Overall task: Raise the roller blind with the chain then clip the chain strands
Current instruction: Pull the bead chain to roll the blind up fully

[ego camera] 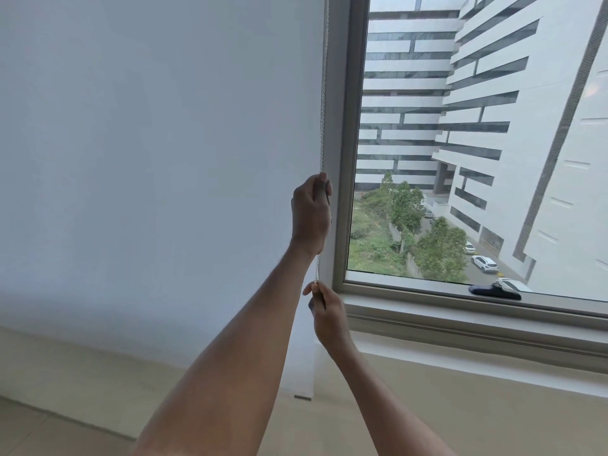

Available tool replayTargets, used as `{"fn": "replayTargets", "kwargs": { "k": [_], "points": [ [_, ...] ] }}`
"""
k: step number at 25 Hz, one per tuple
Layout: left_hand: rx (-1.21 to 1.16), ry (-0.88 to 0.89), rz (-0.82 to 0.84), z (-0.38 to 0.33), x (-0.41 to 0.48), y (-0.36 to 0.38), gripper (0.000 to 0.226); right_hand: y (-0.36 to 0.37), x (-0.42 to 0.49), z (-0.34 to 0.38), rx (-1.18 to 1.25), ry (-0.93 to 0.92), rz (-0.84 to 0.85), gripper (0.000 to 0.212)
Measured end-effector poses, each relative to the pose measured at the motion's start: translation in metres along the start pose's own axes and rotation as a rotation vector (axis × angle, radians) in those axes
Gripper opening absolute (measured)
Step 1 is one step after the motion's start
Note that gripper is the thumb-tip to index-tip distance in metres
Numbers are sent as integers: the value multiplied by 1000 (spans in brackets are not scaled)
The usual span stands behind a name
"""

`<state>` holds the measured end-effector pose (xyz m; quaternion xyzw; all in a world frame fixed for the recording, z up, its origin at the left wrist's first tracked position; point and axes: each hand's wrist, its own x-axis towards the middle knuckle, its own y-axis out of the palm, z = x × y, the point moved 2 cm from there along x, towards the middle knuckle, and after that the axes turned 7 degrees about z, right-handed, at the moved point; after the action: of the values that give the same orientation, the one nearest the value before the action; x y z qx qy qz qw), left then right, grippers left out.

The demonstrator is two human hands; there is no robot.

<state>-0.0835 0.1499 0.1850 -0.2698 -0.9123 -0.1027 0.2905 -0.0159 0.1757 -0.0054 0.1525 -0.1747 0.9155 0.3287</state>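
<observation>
White roller blind (pixel 148 159) covers the left of the view, fully lowered beside the grey window frame (pixel 342 159). Bead chain (pixel 324 93) hangs along the blind's right edge. Left hand (pixel 311 213), upper, has its grip closed around the chain; right hand (pixel 329 315), lower, pinches the chain between fingertips. A dark object (pixel 495 290) lies on the sill.
</observation>
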Motion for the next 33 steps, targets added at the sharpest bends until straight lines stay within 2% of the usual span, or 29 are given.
{"fn": "replayTargets", "kwargs": {
  "k": [2, 4, 7, 10, 12, 14, 18, 25, 28, 33],
  "points": [
    [59, -6, 3, 17, -13, -2, 46, -10, 2, 2, -56, 65, 10, 35],
    [114, -9, -2, 34, -28, -4, 45, -27, 17, 24, -36, 49, -87, 37],
    [119, -77, 8, 63, -54, -6, 40, -47, 50, 93, 76, -86, -161, 33],
    [125, -124, 17, 82, -76, -4, 41, -53, 94, 170, 151, -256, -92, 28],
    [127, -123, 11, 85, -84, 0, 43, -50, 116, 207, 185, -304, -34, 24],
    [131, -114, 14, 83, -87, 2, 45, -49, 126, 222, 161, -314, -76, 26],
    [129, -111, 74, 84, -86, -5, 45, -49, 117, 212, 122, -368, -217, 29],
    [257, -329, 297, 117, -123, -29, 47, -34, 87, 149, 13, -308, -221, 28],
    [356, -296, 204, 109, -113, -41, 47, -28, 73, 112, -17, -234, -202, 27],
    [210, -94, 92, 47, -58, -41, 41, -15, 39, 48, -81, -116, -170, 28]
  ]
}}
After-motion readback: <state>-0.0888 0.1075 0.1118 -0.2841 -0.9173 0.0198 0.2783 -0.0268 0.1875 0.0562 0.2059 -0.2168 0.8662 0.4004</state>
